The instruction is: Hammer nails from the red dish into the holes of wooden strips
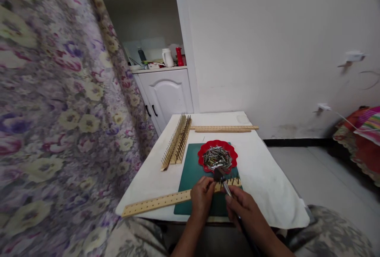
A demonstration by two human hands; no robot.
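My right hand (245, 207) is wrapped around the handle of a hammer (227, 189). The dark hammer head sits just over a perforated wooden strip (157, 202), close to my left fingertips. My left hand (202, 195) rests on that strip with thumb and fingers pinched together; whatever is between them is too small or hidden. Several nails (232, 179) stand upright in the strip's right end. Under the strip lies a green mat (190, 170). Beyond my hands, a red scalloped bowl (202, 154) on the mat is full of loose metal nails (218, 157).
Two strips studded with upright nails (178, 142) lie at the table's left. Another wooden strip (222, 128) lies along the back of the white-covered table (267, 185). A floral curtain (74, 110) hangs at the left, and a white cabinet (168, 92) stands behind.
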